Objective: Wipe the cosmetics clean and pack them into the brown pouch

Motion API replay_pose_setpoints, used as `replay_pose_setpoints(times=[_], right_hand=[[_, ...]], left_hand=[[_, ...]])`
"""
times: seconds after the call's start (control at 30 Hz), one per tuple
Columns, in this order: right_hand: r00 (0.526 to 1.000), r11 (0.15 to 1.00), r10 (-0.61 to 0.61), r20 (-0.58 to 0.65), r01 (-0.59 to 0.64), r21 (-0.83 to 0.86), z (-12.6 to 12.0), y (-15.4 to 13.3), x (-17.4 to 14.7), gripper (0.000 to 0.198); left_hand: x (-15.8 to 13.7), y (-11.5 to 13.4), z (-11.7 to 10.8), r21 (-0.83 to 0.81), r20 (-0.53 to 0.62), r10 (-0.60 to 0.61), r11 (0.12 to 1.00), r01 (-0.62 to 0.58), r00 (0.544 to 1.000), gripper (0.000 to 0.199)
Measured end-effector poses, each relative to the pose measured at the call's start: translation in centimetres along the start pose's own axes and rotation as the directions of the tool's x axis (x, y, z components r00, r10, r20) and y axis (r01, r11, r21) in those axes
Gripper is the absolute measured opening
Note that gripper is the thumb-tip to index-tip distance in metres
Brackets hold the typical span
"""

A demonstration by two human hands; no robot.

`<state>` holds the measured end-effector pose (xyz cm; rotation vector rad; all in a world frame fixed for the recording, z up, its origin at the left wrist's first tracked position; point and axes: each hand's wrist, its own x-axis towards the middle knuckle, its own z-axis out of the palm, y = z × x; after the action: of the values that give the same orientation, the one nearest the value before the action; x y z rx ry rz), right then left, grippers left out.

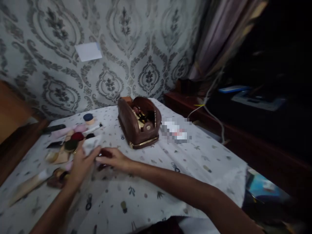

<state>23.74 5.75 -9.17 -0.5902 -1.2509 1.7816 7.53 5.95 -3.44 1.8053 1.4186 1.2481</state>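
My left hand is closed on a white wipe or tissue that sticks up above the thumb. Close beside it, my right hand grips a small glossy dark red object, whose kind is blurred and partly hidden by the fingers. Past the hands stands a brown cosmetic bag, unzipped, with gold-coloured and dark items showing inside. Left of my hands lies a cluster of cosmetics, including a dark round-topped item, a red round one and a pink tube.
A jar with a dark blue lid stands at the back of the patterned white tablecloth. A beige tube lies at front left. A pixelated pack lies right of the bag. A white cable hangs along the dark furniture at right.
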Motion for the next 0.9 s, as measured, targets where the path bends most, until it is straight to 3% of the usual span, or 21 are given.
replay_pose_setpoints(times=[0.07, 0.17, 0.37, 0.47, 0.57, 0.67, 0.73, 0.9], right_hand=[[1.0, 0.999, 0.002, -0.021, -0.001, 0.051, -0.6, -0.4, -0.5, 0.061], [0.998, 0.997, -0.052, -0.046, 0.054, 0.048, -1.8, -0.9, -1.3, 0.057], [0.99, 0.992, -0.123, -0.07, 0.121, -0.041, -3.0, -0.5, -1.4, 0.054], [0.987, 0.983, -0.147, -0.071, 0.138, -0.12, -3.1, 0.0, -1.2, 0.056], [0.986, 0.965, -0.162, -0.048, 0.148, -0.215, -2.9, 0.1, -1.3, 0.058], [0.983, 0.933, -0.181, -0.034, 0.16, -0.324, -2.7, 0.0, -1.7, 0.056], [0.98, 0.904, -0.194, -0.037, 0.164, -0.394, -2.5, -0.2, -1.9, 0.056], [0.982, 0.865, -0.186, -0.027, 0.151, -0.479, -2.3, -0.5, -2.1, 0.057]], left_hand=[[-0.3, 0.6, 1.9, -0.115, 0.005, -0.08, 0.99, 0.08, 0.997, 0.04], [0.0, -0.3, 2.7, -0.355, -0.116, -0.27, 0.91, 0.214, 0.956, 0.038], [-0.5, -2.5, 2.3, -0.466, -0.106, -0.342, 0.847, 0.257, 0.934, 0.043], [-1.2, -2.2, 2.3, -0.391, -0.125, -0.217, 0.908, 0.153, 0.968, 0.04], [-1.5, -1.6, 1.8, -0.09, -0.073, 0.074, 0.993, -0.08, 0.995, 0.034], [-1.7, -1.4, 1.4, 0.183, 0.173, 0.344, 0.909, -0.373, 0.923, 0.036], [-1.8, -1.5, 1.3, 0.297, 0.283, 0.388, 0.834, -0.465, 0.877, 0.039], [-1.7, -1.9, 1.3, 0.433, 0.26, 0.388, 0.772, -0.466, 0.884, 0.033]])
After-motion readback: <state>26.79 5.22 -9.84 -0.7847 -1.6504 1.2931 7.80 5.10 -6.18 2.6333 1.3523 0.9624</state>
